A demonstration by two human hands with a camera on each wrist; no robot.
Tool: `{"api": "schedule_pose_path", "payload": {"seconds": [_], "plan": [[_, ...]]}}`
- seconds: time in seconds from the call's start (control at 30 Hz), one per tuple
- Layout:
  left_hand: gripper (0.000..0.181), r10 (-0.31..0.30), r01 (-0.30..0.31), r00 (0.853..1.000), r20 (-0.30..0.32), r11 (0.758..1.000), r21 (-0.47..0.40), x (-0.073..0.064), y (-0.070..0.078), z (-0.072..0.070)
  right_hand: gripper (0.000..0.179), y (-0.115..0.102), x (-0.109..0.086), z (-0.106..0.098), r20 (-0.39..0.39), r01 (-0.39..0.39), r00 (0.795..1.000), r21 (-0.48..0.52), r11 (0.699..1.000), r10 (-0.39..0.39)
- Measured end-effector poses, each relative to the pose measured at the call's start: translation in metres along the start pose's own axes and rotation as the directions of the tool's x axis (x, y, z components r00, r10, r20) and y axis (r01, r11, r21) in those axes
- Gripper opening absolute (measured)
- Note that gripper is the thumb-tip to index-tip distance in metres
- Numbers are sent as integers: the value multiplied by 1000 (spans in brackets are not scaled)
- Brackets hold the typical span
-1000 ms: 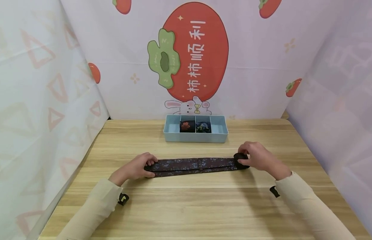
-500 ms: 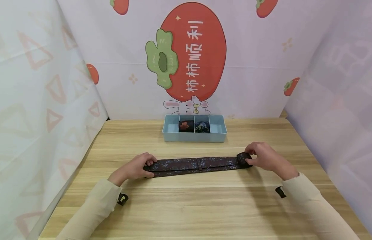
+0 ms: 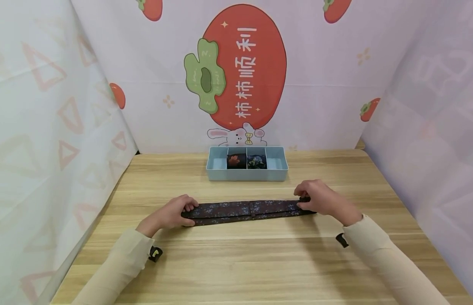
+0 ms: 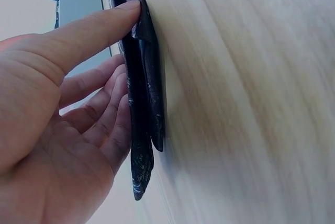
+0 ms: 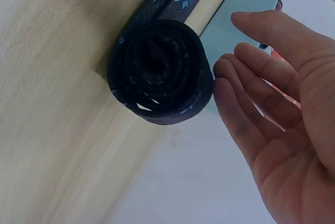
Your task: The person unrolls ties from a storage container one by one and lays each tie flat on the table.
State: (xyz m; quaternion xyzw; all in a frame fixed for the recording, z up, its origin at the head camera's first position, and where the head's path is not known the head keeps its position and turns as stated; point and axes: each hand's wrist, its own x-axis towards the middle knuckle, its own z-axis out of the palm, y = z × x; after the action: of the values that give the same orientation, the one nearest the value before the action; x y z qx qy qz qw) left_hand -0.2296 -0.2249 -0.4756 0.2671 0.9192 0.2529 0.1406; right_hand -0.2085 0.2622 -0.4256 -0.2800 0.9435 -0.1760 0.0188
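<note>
A dark necktie (image 3: 221, 209) with small blue flowers lies stretched flat across the table, its narrow blade showing along the near side. My left hand (image 3: 177, 214) pinches its left end. In the left wrist view the thumb presses on top while the fingers lie behind the cloth. The other end is coiled into a loose roll (image 5: 162, 115), mostly covered by my right hand (image 3: 320, 198) in the head view. The right wrist view shows bent fingers (image 5: 225, 90) right at the roll's side and the thumb held away from it.
A light blue divided tray (image 3: 247, 175) stands at the back of the wooden table (image 3: 229, 262). Its two middle compartments hold a rolled dark tie with a red flower (image 3: 236, 161) and a blue-patterned rolled tie (image 3: 257, 161). A printed cloth (image 3: 316, 118) hangs behind.
My right hand went slightly right, baring the roll, then came back left and over it. The left hand stays on its end of the necktie. The head view shifted a little.
</note>
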Motion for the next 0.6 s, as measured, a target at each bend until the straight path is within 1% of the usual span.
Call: {"api": "schedule_pose_path", "payload": {"seconds": [0.2, 0.37, 0.6], "plan": [[50, -20, 20, 1000, 7, 1000, -3, -3, -6, -1, 24, 3, 1, 5, 17, -8, 1000, 5, 1000, 8], [50, -35, 35, 999, 10, 999, 11, -6, -12, -5, 25, 6, -4, 4, -1, -25, 1000, -27, 999, 25], [50, -38, 37, 999, 14, 999, 17, -9, -11, -10, 22, 14, -12, 2, -23, -72, 997, -45, 996, 71]]}}
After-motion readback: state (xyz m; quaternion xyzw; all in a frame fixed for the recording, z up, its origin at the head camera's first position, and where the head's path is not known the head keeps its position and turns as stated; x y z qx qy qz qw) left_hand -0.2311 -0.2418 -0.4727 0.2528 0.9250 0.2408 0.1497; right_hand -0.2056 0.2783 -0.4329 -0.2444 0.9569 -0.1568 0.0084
